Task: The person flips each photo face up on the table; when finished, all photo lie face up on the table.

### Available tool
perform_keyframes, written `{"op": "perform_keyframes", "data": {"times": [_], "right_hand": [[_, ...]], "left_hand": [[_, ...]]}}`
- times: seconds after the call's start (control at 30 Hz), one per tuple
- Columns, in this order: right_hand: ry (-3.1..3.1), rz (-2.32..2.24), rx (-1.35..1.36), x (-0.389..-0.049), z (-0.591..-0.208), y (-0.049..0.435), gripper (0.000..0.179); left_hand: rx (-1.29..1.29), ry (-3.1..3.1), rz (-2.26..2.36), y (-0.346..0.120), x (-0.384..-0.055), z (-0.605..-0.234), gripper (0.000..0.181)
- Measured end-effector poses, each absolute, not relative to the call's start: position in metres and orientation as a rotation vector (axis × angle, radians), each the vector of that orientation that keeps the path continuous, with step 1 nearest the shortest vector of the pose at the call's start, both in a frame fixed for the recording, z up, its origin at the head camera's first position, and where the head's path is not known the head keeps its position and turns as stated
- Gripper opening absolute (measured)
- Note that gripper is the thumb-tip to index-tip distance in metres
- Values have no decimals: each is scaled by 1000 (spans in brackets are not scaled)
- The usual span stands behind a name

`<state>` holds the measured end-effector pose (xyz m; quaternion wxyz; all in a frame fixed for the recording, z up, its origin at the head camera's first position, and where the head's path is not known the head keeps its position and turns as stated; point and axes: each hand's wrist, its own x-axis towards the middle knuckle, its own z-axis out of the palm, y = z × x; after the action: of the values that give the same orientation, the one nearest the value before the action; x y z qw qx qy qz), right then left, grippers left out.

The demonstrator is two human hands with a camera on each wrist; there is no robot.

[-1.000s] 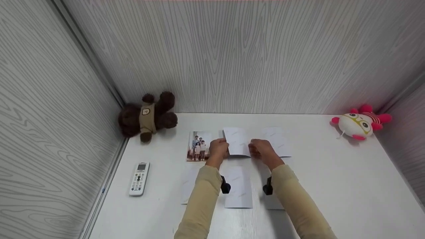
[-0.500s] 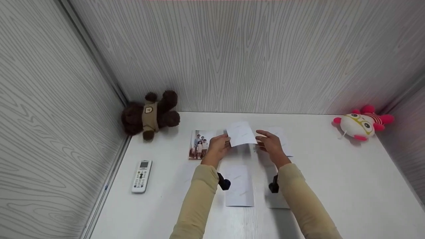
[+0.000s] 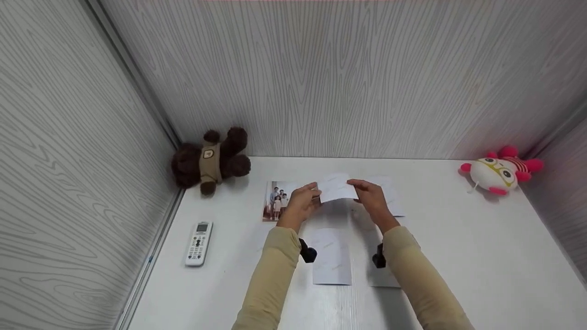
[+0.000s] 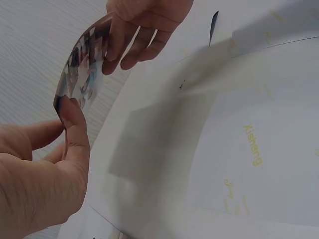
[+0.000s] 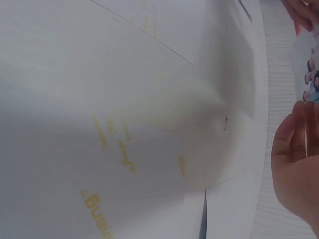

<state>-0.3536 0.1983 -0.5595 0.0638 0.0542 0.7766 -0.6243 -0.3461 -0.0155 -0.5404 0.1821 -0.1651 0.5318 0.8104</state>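
A photo print [image 3: 336,189] is held up over the back middle of the table, bowed between both hands. Its white back shows in the head view, and its picture side [image 4: 79,74], with small figures, shows in the left wrist view. My left hand [image 3: 299,206] pinches its left edge between thumb and fingers. On the opposite edge, my right hand [image 3: 373,201] grips with thumb above and fingers beneath. Just left of the left hand lies a face-up family photo [image 3: 274,201]. White-backed prints lie near, one in front [image 3: 331,261] and one behind the right hand [image 3: 390,195].
Another white print [image 3: 386,278] is partly under the right sleeve. A white remote control [image 3: 199,244] lies at the left. A brown teddy bear [image 3: 211,160] rests in the back left corner, a pink and white plush toy [image 3: 497,172] at the back right.
The photo print has risen from the table and tilted, its picture side turning down. My right hand, beside its right edge earlier, now grips that edge.
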Motion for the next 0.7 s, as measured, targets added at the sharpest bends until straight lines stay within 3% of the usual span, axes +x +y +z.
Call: {"op": "perform_keyframes", "data": {"times": [0.3, 0.7], "right_hand": [[2381, -1945, 157, -354, -557, 199, 29], [2359, -1945, 232, -358, -544, 200, 30]], "left_hand": [[-379, 1628, 2196, -19, -342, -536, 37], [-27, 2406, 1698, -23, -343, -545, 41]]}}
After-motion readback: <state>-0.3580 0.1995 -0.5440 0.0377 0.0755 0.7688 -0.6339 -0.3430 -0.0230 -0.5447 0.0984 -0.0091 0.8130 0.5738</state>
